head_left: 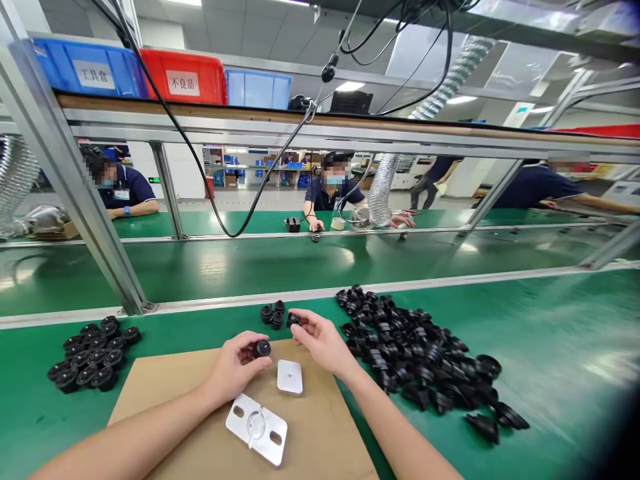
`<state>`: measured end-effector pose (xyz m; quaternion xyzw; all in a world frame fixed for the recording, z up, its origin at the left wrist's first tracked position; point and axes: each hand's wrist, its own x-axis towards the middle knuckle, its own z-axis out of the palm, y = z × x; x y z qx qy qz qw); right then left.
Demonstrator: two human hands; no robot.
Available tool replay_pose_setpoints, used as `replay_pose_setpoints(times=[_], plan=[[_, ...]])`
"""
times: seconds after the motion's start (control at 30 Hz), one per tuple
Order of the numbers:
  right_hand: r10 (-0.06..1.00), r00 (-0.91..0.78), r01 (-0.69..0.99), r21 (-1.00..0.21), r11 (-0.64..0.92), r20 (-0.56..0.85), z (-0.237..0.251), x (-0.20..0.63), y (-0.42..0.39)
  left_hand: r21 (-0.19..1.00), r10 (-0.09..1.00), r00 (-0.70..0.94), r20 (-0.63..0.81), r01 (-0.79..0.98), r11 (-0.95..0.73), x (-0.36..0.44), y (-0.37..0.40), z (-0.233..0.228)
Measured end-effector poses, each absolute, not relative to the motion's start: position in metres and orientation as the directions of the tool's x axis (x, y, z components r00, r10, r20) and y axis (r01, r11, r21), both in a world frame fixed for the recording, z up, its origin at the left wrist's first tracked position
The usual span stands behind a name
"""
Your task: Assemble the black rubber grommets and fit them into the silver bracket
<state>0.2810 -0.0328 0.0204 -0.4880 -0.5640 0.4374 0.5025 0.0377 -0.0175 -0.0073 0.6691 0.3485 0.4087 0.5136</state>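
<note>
Both bare forearms come in from the bottom edge, left one from about 7 o'clock, right one from about 5 o'clock, angling toward each other. Left hand [239, 363] is curled, thumb and fingertips pinched shut. Right hand [320, 339] sits at its 1 o'clock, palm down, fingertips pinched together too.

Glossy black plastic parts [420, 353], matt brown cardboard sheet [165, 387], smooth metal plates [257, 429].

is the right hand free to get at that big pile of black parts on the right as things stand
Probably yes, though not empty-handed. The right hand sits just left of the pile of black parts, with only bare green mat between them. Its fingers already pinch a small black part.
</note>
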Motion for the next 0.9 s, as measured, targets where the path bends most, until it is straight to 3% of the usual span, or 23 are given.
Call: replay_pose_setpoints(times=[0.23, 0.4, 0.9], plan=[[0.977, -0.085, 0.323, -0.922, 0.214, 0.197, 0.027, 0.271, -0.045, 0.972, 0.89, 0.416, 0.187, 0.052, -0.228, 0.038, -0.016, -0.01], [0.939, -0.204, 0.53, -0.774, 0.345, 0.278, 0.03, 0.274, -0.047, 0.978, 0.89, 0.425, 0.167, 0.046, -0.205, 0.038, -0.015, -0.012], [0.872, -0.367, 0.608, -0.626, 0.488, 0.323, 0.025, 0.263, -0.054, 0.981, 0.886, 0.431, 0.17, 0.01, -0.193, 0.038, -0.016, -0.012]])
